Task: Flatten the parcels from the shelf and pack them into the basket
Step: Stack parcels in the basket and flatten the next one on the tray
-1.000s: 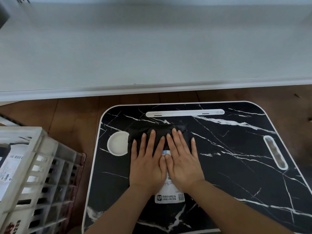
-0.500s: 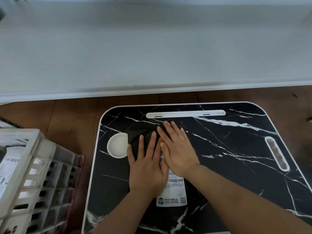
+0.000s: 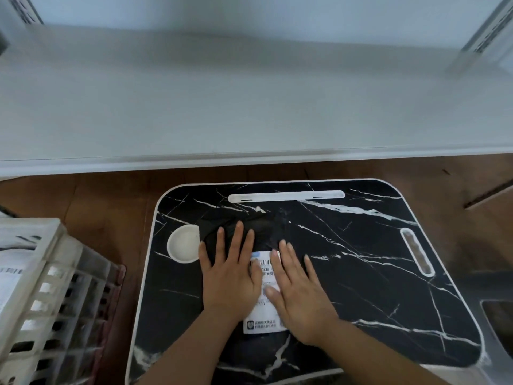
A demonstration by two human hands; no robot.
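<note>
A black plastic parcel (image 3: 265,230) with a white shipping label (image 3: 263,325) lies on the black marble-patterned lap table (image 3: 361,273). My left hand (image 3: 227,276) presses flat on the parcel's left half, fingers straight and spread. My right hand (image 3: 301,293) lies flat on its right half, partly over the label. The white slatted basket (image 3: 55,295) stands at the left edge, with a light parcel (image 3: 8,284) inside it. The white shelf (image 3: 249,107) stretches across the top and shows no parcels.
The lap table has a round white cup recess (image 3: 183,245) beside my left hand, a white slot (image 3: 286,196) along its far edge and an oval handle hole (image 3: 416,255) at the right. Brown wooden floor (image 3: 105,207) surrounds it.
My right hand has slid back toward me and to the right, from the parcel's far edge down over the label. My left hand stays pressed on the left half.
</note>
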